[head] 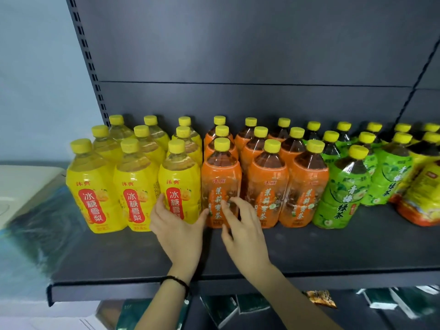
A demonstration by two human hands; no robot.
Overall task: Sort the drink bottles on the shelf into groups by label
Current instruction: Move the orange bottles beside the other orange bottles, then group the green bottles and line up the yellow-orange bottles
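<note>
Yellow-capped drink bottles stand in rows on a dark shelf (119,253). Yellow-label bottles fill the left, orange-label bottles (266,184) the middle and green-label bottles (342,186) the right. At the far right edge stands a bottle with a yellow and orange label (423,196). My left hand (178,234) wraps the base of the front yellow-label bottle (178,177) that stands next to the orange group, fingers on its left side and thumb on its right. My right hand (242,227) has its fingers spread, with the fingertips on the label of the front-left orange-label bottle (221,177).
A slotted upright (95,75) bounds the shelf at the left, with a dark back panel behind the bottles. A white object (23,182) lies left of the shelf. Below, a lower shelf holds dark green packets (381,303) and an orange snack packet (321,298).
</note>
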